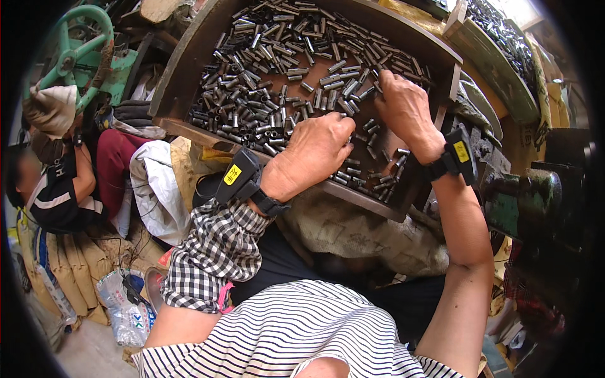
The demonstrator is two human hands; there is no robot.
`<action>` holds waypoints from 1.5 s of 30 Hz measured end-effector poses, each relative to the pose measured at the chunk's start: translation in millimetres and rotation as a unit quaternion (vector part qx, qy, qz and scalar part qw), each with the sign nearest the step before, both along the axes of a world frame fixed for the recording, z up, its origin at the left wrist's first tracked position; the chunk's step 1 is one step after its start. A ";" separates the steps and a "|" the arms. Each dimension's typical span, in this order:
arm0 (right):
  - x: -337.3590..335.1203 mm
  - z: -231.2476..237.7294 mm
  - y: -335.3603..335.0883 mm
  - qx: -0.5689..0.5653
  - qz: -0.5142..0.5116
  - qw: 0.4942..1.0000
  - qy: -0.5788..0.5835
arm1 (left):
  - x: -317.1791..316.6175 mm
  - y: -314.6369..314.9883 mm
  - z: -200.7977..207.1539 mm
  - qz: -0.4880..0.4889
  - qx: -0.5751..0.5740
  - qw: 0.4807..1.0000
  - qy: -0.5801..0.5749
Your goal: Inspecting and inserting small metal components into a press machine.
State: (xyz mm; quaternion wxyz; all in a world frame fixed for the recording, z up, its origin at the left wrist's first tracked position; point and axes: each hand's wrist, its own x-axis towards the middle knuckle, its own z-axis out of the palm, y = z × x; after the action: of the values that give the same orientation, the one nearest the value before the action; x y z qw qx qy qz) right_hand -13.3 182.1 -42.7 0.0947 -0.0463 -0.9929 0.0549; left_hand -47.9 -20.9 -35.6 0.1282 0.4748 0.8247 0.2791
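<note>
A wooden tray point(378, 203) lies before me, strewn with short, dark metal tubes point(268, 116). Over its near middle is my left hand point(315, 150), its fingers curled and closed. Whatever they hold is hidden behind the knuckles. To the right, my right hand point(408, 108) reaches down into the tray with bent fingers drawn together. Metal tubes lie right beside its fingertips, and I cannot make out what is in its grip. Each wrist carries a black strapped device with a yellow label, and a checked sleeve covers my left forearm.
Another wooden box point(498, 69) full of small metal pieces stands at the far right. Dark green machinery point(529, 195) is close to my right arm. Left of the tray are a green handwheel point(66, 60), another person point(60, 189) and stacked brown sacks point(75, 271).
</note>
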 end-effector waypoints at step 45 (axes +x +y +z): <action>161.0 22.3 -22.0 -0.767 -0.233 0.585 0.120 | 46.5 49.9 2.9 0.014 0.165 0.688 -0.707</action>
State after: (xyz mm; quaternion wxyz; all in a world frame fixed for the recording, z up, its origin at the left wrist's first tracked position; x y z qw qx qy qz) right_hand 147.8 160.1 -20.4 0.1518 -0.3246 -0.5171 0.7773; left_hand -1.4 29.0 -32.7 0.5889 0.1392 0.4376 0.6651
